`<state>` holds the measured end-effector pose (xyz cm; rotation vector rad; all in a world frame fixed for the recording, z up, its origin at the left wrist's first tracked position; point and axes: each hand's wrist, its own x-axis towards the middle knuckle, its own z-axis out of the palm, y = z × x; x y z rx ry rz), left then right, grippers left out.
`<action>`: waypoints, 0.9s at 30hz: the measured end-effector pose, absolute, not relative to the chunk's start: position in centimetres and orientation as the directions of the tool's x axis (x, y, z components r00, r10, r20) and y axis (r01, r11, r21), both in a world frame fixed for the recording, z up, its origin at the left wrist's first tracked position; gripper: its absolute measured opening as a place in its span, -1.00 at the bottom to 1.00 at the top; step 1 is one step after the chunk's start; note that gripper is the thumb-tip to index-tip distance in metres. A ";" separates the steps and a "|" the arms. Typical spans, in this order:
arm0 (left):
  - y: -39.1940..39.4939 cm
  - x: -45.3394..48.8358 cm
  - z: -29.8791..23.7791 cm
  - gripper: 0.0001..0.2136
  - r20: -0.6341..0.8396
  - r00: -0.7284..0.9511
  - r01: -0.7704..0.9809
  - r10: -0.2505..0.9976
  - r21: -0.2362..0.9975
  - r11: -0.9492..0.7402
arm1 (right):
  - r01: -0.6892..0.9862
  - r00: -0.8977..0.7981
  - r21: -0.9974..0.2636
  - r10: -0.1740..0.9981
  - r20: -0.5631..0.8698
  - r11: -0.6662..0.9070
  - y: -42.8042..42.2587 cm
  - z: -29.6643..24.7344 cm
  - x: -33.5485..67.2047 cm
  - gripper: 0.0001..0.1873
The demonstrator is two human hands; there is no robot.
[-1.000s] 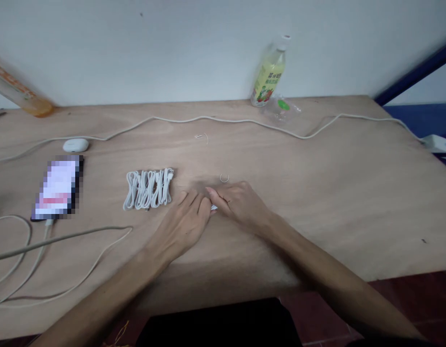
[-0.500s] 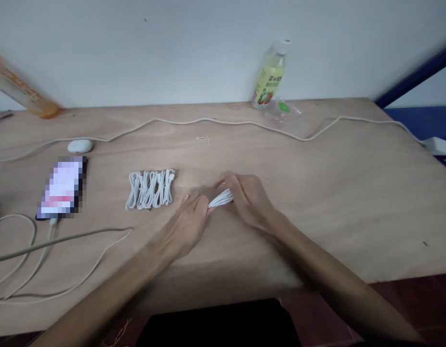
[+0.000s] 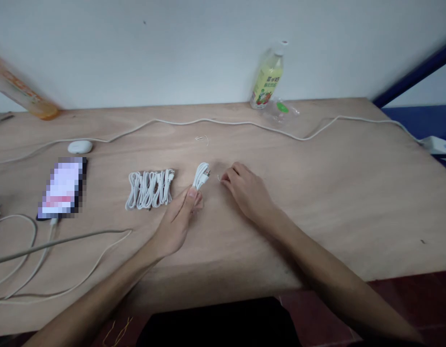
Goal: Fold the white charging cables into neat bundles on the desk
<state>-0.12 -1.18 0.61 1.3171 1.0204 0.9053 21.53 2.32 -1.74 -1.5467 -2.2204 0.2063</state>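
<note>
My left hand [image 3: 181, 212] is closed around the lower end of a folded white USB cable [image 3: 200, 174]. The cable's loops and a metal plug point up and away from the thumb. To the right, my right hand [image 3: 242, 185] pinches a short thin white twist tie [image 3: 219, 178] between thumb and fingertips, apart from the cable. Left of my left hand lies a row of several coiled white cables [image 3: 149, 189], side by side on the wooden table [image 3: 334, 193]. Small thin tie scraps [image 3: 201, 139] rest farther back.
A phone [image 3: 61, 188] with a cable plugged in and a white earbud case [image 3: 80, 147] are at left. A long white cord [image 3: 208, 120] crosses the back. Against the wall stand a yellow-green bottle [image 3: 268, 79], beside clear plastic wrap [image 3: 280, 111], and an orange bottle [image 3: 23, 91].
My hands have moved apart. The cable, earlier between both hands, is now upright in my left hand alone, and my right hand has come away with the thin tie.
</note>
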 end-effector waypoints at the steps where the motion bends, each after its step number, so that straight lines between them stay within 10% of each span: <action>1: -1.1 -0.1 0.4 -0.49 -0.076 0.308 -0.007 0.948 0.997 0.083 | 0.873 -0.305 -0.314 0.920 0.247 0.374 2.4 -1.8 21.4 -0.84; 5: -0.5 -0.1 -0.5 -0.45 -0.053 0.316 -0.107 0.947 0.990 0.091 | 0.883 -0.325 -0.274 0.917 0.230 0.381 2.5 -1.8 21.0 -0.82; 14: -0.1 -0.2 0.0 -0.48 -0.021 0.293 -0.168 0.956 0.983 0.074 | 0.400 -0.205 -0.761 0.859 0.470 0.511 0.5 0.2 19.1 -0.86; 27: -1.1 0.5 -0.2 -0.48 -0.079 0.318 -0.201 0.945 0.968 0.148 | 0.393 -0.182 -0.729 0.825 0.535 0.560 -0.3 -0.4 17.8 -0.84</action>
